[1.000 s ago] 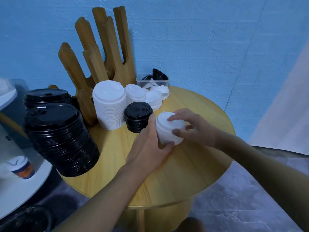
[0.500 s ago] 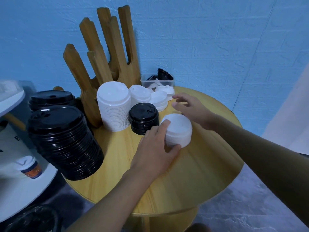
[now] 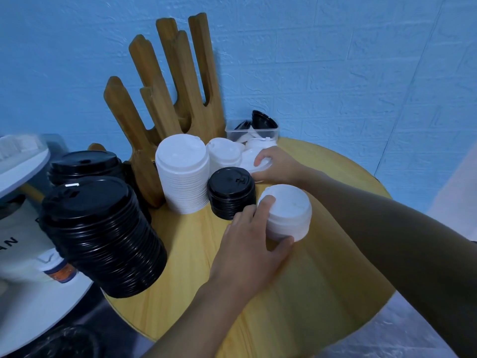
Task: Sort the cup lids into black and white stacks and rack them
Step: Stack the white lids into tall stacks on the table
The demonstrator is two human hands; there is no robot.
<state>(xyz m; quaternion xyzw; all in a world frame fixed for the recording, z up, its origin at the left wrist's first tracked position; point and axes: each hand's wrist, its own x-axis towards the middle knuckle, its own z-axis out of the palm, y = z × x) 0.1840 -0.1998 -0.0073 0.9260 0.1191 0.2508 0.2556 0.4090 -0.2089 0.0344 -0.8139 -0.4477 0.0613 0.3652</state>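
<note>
The left hand point(image 3: 247, 244) is holding a short white lid stack point(image 3: 289, 210), fingers point(image 3: 267, 202) curled round it, on the bench point(image 3: 322, 293) beside the black lid stack point(image 3: 231, 192). The right hand point(image 3: 280, 165) is gripping another white pile point(image 3: 251, 158) by its rim behind. At far left the letters "AN" point(image 3: 10, 242) are showing.

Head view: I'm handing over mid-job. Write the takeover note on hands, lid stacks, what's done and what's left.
Left hand grips the small white lid stack on the round wooden table.
Right hand grips the low white lid stack behind it.
Done: the tall white lid stack, small black lid stack, front large black lid stack and rear large black lid stack stand sorted.
Left: the clear tub holds mixed black and white lids. No lids show between the wooden rack prongs, so racking is not yet done.
</note>
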